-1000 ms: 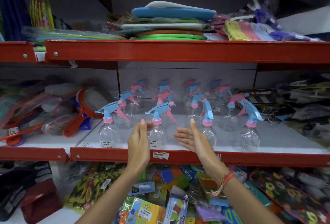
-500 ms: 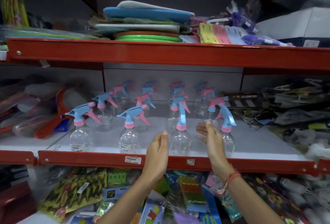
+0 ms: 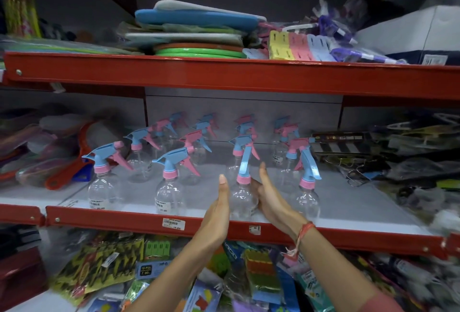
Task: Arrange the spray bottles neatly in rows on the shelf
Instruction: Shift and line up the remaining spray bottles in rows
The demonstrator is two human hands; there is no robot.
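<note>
Clear spray bottles with blue and pink trigger heads stand in rows on the grey middle shelf [image 3: 353, 202]. The front row holds one bottle at the left [image 3: 103, 188], a second [image 3: 170, 196], a third [image 3: 241, 199] and a fourth [image 3: 308, 201]. More bottles [image 3: 196, 142] stand behind them, back to the wall. My left hand [image 3: 219, 208] is flat against the left side of the third bottle. My right hand [image 3: 272, 198] flanks its right side, fingers straight. Neither hand curls around it.
A red beam [image 3: 224, 76] of the upper shelf hangs above the bottles. Red and orange handled goods [image 3: 67, 172] lie to the left, dark packaged items [image 3: 398, 162] to the right. Packets [image 3: 258, 272] fill the shelf below my arms.
The view has swung left. Both hands have come closer together around the third front bottle, from being spread apart in front of the row.
</note>
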